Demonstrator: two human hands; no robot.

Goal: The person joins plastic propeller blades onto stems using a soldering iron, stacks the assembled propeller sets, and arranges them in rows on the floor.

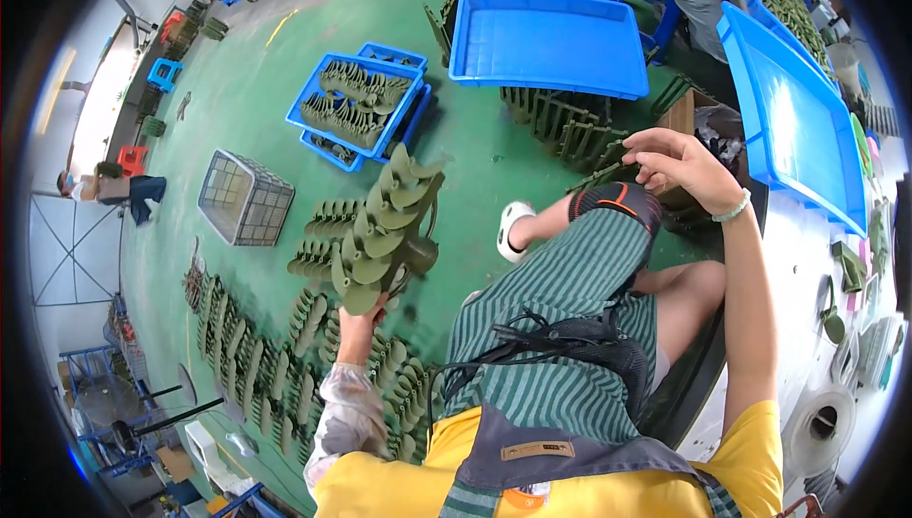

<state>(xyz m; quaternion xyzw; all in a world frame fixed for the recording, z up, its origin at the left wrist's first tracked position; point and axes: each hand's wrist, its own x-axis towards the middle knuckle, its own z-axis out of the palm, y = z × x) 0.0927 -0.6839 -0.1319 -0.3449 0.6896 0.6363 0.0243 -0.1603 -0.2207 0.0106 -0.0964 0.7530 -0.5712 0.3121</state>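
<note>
The left hand (361, 317) is grasping a stack of green blades (382, 228) by its near end, and the stack is rising toward twelve from a place near nine o'clock, just left of the view's middle. The right hand (692, 171) is hanging at half past two, fingers loosely bent, holding nothing that shows.

The green floor (475, 176) is spreading under everything, and rows of similar blades (261, 357) are covering it between seven and eight o'clock. A blue tray (807, 152) is lying aslant at two, its bare inside catching the light. Another blue tray (551, 38) is sitting at one, also showing its bare inside, while racks of green parts (560, 124) are standing below its near edge. At eleven, a pile of blue trays (332, 137) is resting on the floor, the top one carrying two rows of green blades. A grey mesh crate (266, 209) is standing just past nine, and a cardboard box (676, 114) is holding dark and whitish stuff at two, near the right hand.
</note>
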